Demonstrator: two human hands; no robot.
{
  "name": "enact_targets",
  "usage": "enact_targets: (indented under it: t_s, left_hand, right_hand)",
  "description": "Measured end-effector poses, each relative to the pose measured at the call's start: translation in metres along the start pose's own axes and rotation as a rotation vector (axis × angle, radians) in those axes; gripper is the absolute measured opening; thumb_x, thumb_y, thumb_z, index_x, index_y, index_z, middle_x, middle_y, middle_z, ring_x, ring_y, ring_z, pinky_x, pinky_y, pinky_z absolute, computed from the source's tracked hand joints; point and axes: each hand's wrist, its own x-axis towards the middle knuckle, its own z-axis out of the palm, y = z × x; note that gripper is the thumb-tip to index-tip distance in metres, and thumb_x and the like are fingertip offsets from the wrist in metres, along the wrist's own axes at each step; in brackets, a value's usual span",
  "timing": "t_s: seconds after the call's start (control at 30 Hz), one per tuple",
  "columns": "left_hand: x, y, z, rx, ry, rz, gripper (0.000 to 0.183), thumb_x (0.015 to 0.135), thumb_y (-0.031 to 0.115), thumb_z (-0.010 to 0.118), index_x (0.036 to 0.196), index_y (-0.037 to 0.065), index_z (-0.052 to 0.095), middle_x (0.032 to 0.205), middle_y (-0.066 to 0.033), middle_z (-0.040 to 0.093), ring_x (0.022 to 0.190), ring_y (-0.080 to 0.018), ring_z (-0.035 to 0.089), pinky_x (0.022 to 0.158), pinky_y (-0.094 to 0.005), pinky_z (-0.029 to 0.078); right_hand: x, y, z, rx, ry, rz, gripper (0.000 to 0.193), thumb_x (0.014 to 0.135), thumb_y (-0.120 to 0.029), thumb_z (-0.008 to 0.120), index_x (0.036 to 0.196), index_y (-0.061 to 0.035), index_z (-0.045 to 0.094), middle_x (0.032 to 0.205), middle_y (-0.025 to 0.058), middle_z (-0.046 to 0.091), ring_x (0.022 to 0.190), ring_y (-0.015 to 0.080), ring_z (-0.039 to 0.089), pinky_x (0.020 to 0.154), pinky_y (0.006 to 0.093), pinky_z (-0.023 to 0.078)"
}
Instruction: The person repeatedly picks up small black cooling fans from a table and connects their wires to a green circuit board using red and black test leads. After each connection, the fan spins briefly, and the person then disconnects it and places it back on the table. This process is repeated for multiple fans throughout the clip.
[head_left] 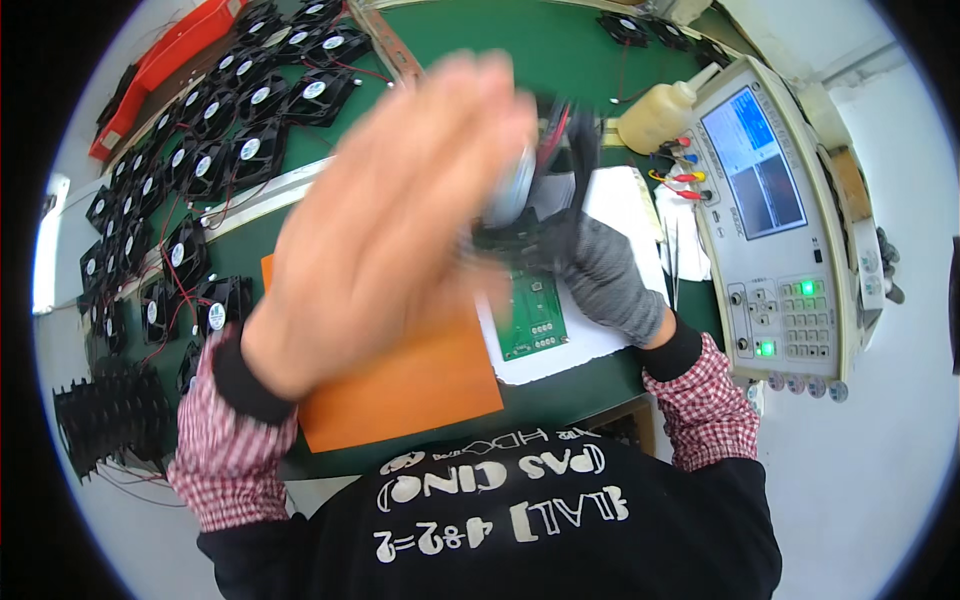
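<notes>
My left hand [385, 220] is bare and raised close to the camera, blurred by motion. Its fingers look stretched out, and it covers part of what lies behind. My right hand [610, 280], in a grey knitted glove, grips a black cooling fan [580, 155] by its frame. The fan is tilted, its red and black wires showing at the top; my left hand partly hides it. Below the fan, a green circuit board [530, 325] lies on white paper [590, 345]. An orange sheet [400, 390] is on the green table under my left forearm.
Many black fans [205, 165] with wires cover the left side, near a red bin [175, 60]. A test instrument [770, 220] with a lit screen stands at right, coloured clips [690, 180] at its side. Behind them is a yellowish squeeze bottle [655, 118]. Stacked fans [110, 415] stand lower left.
</notes>
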Motion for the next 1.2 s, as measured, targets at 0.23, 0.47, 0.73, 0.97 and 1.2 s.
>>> enact_targets:
  t_s: [0.23, 0.47, 0.73, 0.97, 1.2]
  left_hand:
    - [-0.078, -0.167, 0.067, 0.751, -0.283, -0.605, 0.035, 0.073, 0.026, 0.077, 0.099, 0.006, 0.063, 0.1, -0.0111, 0.057, 0.098, -0.0298, 0.052, 0.078, -0.0424, 0.044]
    - [-0.053, -0.048, 0.014, 0.105, -0.195, -0.282, 0.013, 0.073, 0.008, 0.068, 0.072, 0.006, 0.054, 0.078, -0.0079, 0.048, 0.078, -0.0295, 0.05, 0.07, -0.0392, 0.036]
    - [-0.092, 0.046, -0.035, 0.119, -0.534, 0.24, 0.013, 0.078, 0.018, 0.06, 0.08, 0.005, 0.057, 0.087, -0.0082, 0.056, 0.083, -0.0216, 0.057, 0.074, -0.0344, 0.046]
    - [-0.095, 0.021, -0.074, 0.34, -0.077, -0.446, 0.013, 0.068, -0.005, 0.063, 0.08, -0.001, 0.058, 0.083, -0.0112, 0.051, 0.079, -0.0272, 0.053, 0.064, -0.0367, 0.04]
    - [-0.085, 0.062, -0.043, 0.095, -0.332, 0.287, 0.007, 0.076, 0.02, 0.059, 0.079, 0.014, 0.057, 0.094, 0.0, 0.055, 0.101, -0.0216, 0.06, 0.091, -0.0394, 0.05]
  right_hand:
    - [0.006, -0.012, 0.0, 0.289, 0.238, 0.274, 0.023, 0.088, -0.006, 0.066, 0.11, -0.0029, 0.063, 0.095, 0.0076, 0.063, 0.083, 0.0136, 0.06, 0.077, 0.0263, 0.049]
    - [0.004, -0.031, -0.017, -0.182, 0.232, -0.03, 0.051, 0.075, -0.004, 0.077, 0.122, -0.0039, 0.058, 0.104, 0.0122, 0.064, 0.084, 0.0219, 0.063, 0.08, 0.0331, 0.052]
    - [0.002, -0.046, -0.007, -0.172, -0.13, -0.298, 0.045, 0.073, -0.004, 0.068, 0.117, -0.0085, 0.063, 0.096, 0.0088, 0.059, 0.086, 0.0282, 0.058, 0.078, 0.0405, 0.047]
    - [0.005, -0.037, -0.02, -0.078, -0.009, -0.078, 0.045, 0.073, 0.004, 0.064, 0.117, -0.0084, 0.062, 0.118, 0.014, 0.056, 0.11, 0.0328, 0.055, 0.095, 0.042, 0.045]
    - [0.01, -0.065, -0.006, 0.032, -0.295, -0.112, 0.058, 0.076, 0.008, 0.059, 0.131, -0.0107, 0.056, 0.1, 0.0128, 0.06, 0.094, 0.0315, 0.059, 0.083, 0.0401, 0.049]
